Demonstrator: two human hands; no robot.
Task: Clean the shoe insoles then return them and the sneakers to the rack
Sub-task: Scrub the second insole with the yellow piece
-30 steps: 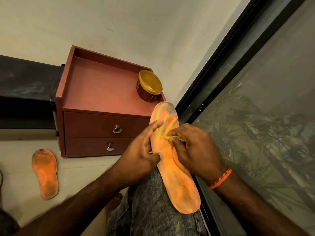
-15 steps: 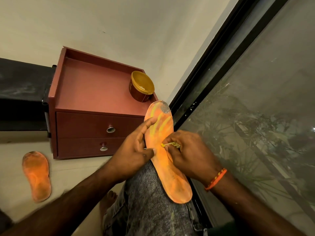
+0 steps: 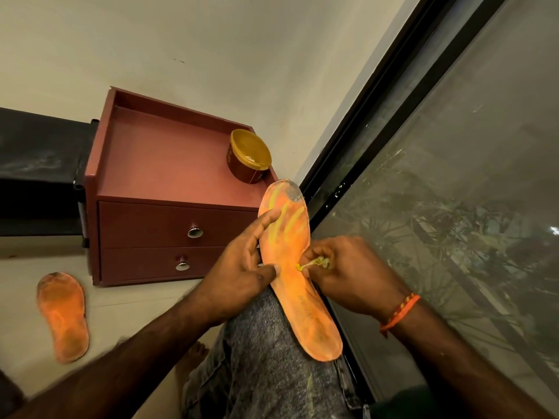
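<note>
An orange insole (image 3: 298,267) is laid lengthwise along a knee clad in grey denim (image 3: 263,358), its heel end near the person and its toe end raised over the front edge of a dark red two-drawer cabinet (image 3: 169,189). Yellow streaks are seen across the forward half of the insole, and a greyish worn patch is seen at its tip. The insole is steadied by the left hand (image 3: 242,273): the thumb is pressed on the left edge near mid-length, and the forefinger is stretched along the upper left edge, so the fingers are closed on the insole. The right hand (image 3: 348,273) is set against the right edge, with its fingers pinched shut on a small yellow cleaning tool (image 3: 314,263), whose tip is touching the insole surface; what kind of tool it is cannot be told. An orange thread band (image 3: 399,311) is worn on the right wrist. A second orange insole (image 3: 63,316) is lying flat on the pale floor (image 3: 127,303), left of the cabinet front and well apart from the hands. An open yellow-lined tub (image 3: 249,155) is standing on the cabinet top near its right corner. A dark-framed window (image 3: 423,146) runs along the right.
</note>
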